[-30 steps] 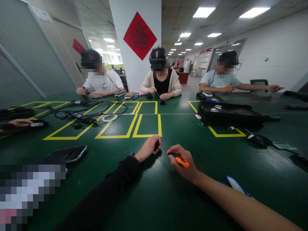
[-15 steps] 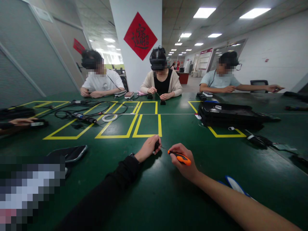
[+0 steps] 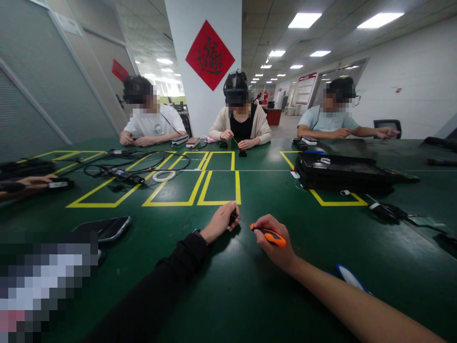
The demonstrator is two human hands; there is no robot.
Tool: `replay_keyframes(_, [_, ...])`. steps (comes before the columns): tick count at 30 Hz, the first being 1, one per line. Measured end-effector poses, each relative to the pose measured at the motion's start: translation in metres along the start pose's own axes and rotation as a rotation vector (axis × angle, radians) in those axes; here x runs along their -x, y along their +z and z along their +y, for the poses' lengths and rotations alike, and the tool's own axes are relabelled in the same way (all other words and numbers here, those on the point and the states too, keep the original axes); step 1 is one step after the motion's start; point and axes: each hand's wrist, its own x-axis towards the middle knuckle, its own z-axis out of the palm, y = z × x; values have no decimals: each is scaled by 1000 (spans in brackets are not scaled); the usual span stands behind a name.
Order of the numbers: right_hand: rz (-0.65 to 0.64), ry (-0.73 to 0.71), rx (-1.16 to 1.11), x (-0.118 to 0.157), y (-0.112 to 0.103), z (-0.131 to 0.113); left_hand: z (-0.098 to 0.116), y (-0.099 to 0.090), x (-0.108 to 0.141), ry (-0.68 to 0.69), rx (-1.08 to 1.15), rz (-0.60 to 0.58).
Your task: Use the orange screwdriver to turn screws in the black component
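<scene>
My left hand (image 3: 222, 222) is closed around a small black object (image 3: 233, 218), mostly hidden by the fingers; its exact kind does not show. In my right hand (image 3: 273, 238) is a screwdriver (image 3: 274, 237) with an orange and black handle, gripped between thumb and fingers. Its thin metal shaft points left and reaches the black object. Whether the tip sits in a screw is too small to tell. Both hands are just above the green table (image 3: 228, 276), near its middle.
Yellow tape (image 3: 219, 203) marks rectangles on the table. Black cables (image 3: 124, 174) and a white ring (image 3: 164, 176) lie left. A black case (image 3: 339, 171) stands right, a phone (image 3: 103, 229) near left, a blue-edged white item (image 3: 352, 278) by my right forearm. Several people sit around the table.
My hands, the black object and the screwdriver hold nearly the same pose; the whole view has shifted slightly. The person at the far right has drawn an outstretched hand inward.
</scene>
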Motion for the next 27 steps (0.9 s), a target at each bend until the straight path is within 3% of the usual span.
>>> replay_keyframes(8, [-66, -126, 49, -2, -2, -4, -2, -1, 1, -12, 4, -6])
replay_keyframes(15, [-29, -133, 93, -1, -2, -5, -2, 1, 1, -14, -23, 15])
replay_keyframes(21, [-13, -47, 44, 2, 0, -2, -3, 1, 0, -20, -58, 15])
replay_keyframes(27, [-87, -145, 54, -1, -1, -1, -3, 1, 1, -13, -33, 23])
